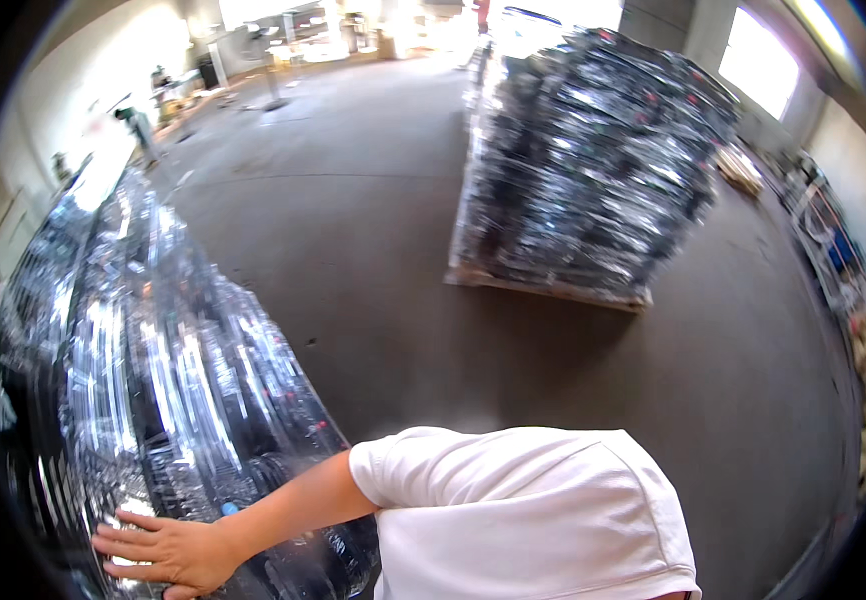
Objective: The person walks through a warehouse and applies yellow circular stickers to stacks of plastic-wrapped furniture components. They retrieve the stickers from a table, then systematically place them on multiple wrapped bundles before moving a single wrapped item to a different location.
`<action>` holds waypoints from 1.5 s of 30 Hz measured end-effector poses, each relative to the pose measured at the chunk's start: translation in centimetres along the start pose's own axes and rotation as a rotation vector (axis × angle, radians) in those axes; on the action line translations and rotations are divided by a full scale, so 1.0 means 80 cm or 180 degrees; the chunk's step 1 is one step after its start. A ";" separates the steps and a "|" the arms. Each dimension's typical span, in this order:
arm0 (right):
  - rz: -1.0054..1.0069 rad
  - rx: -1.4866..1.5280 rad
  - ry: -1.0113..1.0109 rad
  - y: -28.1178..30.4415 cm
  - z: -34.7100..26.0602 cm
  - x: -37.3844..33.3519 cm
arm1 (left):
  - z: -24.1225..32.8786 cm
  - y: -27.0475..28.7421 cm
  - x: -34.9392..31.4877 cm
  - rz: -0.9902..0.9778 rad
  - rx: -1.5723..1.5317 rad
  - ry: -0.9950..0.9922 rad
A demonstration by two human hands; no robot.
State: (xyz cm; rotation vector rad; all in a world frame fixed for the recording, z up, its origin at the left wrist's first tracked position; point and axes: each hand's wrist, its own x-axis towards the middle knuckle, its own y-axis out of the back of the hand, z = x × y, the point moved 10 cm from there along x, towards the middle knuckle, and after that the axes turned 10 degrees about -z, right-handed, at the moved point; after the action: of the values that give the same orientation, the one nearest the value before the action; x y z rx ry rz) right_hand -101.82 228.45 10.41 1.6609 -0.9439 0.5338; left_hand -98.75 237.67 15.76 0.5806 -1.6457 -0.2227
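Observation:
My left hand (178, 552) is spread flat, fingers apart, against a tall stack wrapped in shiny clear film (168, 370) at my left. Dark items show through the film, with small red specks along its right edge. A small blue spot (230, 509) shows beside my wrist. My left arm stretches out to the left from a white short sleeve. At the lower right only the edge of my other sleeve shows; my right hand is out of the picture.
Ahead to the right, another film-wrapped dark stack (593, 170) stands on a pallet (553, 290). Grey floor (353, 220) runs between the stacks. Assorted items (833, 240) line the right wall. A person (138, 130) is at the far left, beyond the near stack.

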 end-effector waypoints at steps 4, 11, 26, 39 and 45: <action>-0.0563 0.0743 0.0427 -0.006 -0.005 -0.019 | -0.008 -0.024 -0.019 0.0045 -0.1525 0.0660; -0.0334 -0.0120 -0.2421 0.194 0.092 -0.336 | 0.304 -0.132 -0.071 -0.1570 -0.3386 -0.1127; 0.1974 -0.1369 -0.4957 0.646 0.030 -0.825 | 0.854 -0.163 -0.218 -0.3594 -0.4221 -0.2958; 0.1213 -0.4657 -0.6085 1.091 0.342 -1.050 | 1.341 -0.141 -0.137 -0.4284 -0.5511 -0.4287; 0.1314 -0.3555 -0.6404 1.123 0.358 -1.058 | 1.530 -0.081 0.042 -0.3382 -0.6421 -0.4535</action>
State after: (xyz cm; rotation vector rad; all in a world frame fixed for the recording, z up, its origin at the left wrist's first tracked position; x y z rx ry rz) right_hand -226.76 220.23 -8.99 0.4182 -2.2788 -1.5715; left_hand -215.94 208.05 -4.90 -0.6023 -1.0667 -3.0674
